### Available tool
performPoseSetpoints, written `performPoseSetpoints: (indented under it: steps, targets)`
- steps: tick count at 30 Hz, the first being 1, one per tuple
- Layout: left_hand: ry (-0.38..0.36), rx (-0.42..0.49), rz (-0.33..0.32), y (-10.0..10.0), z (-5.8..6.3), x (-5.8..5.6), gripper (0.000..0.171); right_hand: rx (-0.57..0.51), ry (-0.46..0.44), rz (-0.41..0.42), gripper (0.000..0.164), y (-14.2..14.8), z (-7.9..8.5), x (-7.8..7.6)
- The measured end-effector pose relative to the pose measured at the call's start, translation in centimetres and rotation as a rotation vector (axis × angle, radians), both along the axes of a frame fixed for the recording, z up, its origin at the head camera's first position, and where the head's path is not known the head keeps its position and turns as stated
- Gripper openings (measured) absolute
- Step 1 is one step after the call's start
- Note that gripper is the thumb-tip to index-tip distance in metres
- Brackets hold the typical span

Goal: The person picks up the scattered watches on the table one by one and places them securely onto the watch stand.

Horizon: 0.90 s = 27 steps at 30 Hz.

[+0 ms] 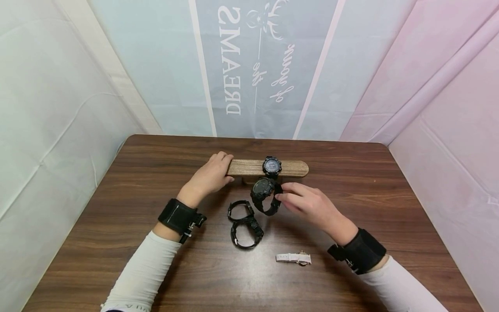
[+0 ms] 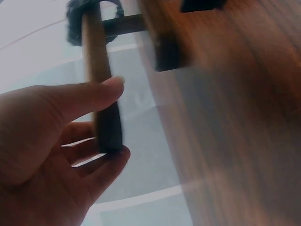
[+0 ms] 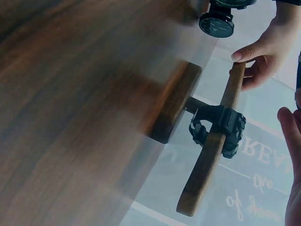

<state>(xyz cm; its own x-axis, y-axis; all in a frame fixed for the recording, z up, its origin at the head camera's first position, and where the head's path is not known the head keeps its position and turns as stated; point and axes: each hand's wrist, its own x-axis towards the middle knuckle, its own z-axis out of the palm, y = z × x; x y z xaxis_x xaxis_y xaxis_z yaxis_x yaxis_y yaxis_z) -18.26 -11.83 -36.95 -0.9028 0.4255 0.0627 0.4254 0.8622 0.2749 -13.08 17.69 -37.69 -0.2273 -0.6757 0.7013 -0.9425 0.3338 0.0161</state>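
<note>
A wooden watch stand (image 1: 247, 167) stands near the back of the table, its bar running left to right. My left hand (image 1: 212, 173) holds the bar's left end, with the thumb on one side and fingertips around the end in the left wrist view. One black watch (image 1: 271, 166) is strapped round the bar, its dial facing up. Just in front of it, my right hand (image 1: 312, 206) pinches the strap of another black watch (image 1: 262, 188), whose band forms a closed loop. The right wrist view shows only part of the right hand (image 3: 292, 155) at the edge.
Two black watches lie on their sides in front of the stand, an upper one (image 1: 239, 210) and a lower one (image 1: 248, 234), touching each other. Nearer the front lies a white-strapped watch (image 1: 288, 258). A printed curtain (image 1: 269, 86) hangs behind the wooden table (image 1: 351, 173).
</note>
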Motion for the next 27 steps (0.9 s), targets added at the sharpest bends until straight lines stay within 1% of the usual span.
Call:
performPoseSetpoints:
  steps: [2,4,5,6,7,9,11,12,14,16,18,22,24,27]
  targets:
    - [0.045,0.053,-0.030,-0.1,0.6,0.1,0.063,-0.002,0.003,0.002,0.019,-0.1,0.2,-0.1]
    - [0.079,0.151,-0.085,0.0,1.5,0.4,0.062,0.002,0.001,-0.002,0.019,-0.1,0.2,-0.2]
    - [0.096,0.216,-0.135,0.1,2.1,0.6,0.059,0.004,0.000,-0.006,0.019,-0.1,0.3,-0.2]
    - [0.095,0.285,-0.193,0.3,2.6,0.8,0.056,0.007,-0.005,-0.009,0.019,0.0,0.3,-0.3]
    - [0.084,0.352,-0.255,0.6,3.2,1.0,0.054,0.009,-0.009,-0.011,0.019,0.0,0.4,-0.3]
    - [0.010,0.470,-0.376,1.1,4.2,1.7,0.054,0.011,-0.019,-0.011,0.018,0.0,0.4,-0.4]
    - [-0.077,0.550,-0.490,1.7,4.8,2.4,0.060,0.011,-0.030,-0.008,0.018,0.0,0.4,-0.5]
    - [-0.124,0.576,-0.527,1.9,5.0,2.7,0.065,0.010,-0.034,-0.006,0.018,0.0,0.4,-0.5]
    - [-0.193,0.599,-0.574,2.2,5.4,3.2,0.075,0.004,-0.038,0.001,0.018,-0.1,0.3,-0.6]
    - [-0.219,0.588,-0.610,2.4,5.4,3.4,0.081,0.002,-0.037,0.006,0.019,-0.2,0.3,-0.7]
    - [-0.206,0.547,-0.626,2.5,5.4,3.5,0.082,-0.001,-0.033,0.011,0.019,-0.3,0.2,-0.7]
    - [-0.140,0.456,-0.644,2.5,5.2,3.3,0.075,-0.006,-0.030,0.019,0.018,-0.5,0.1,-0.8]
    - [-0.124,0.427,-0.642,2.5,5.1,3.2,0.071,-0.008,-0.032,0.021,0.018,-0.6,0.0,-0.8]
    - [-0.115,0.407,-0.622,2.5,5.1,3.2,0.068,-0.005,-0.033,0.022,0.018,-0.7,-0.1,-0.9]
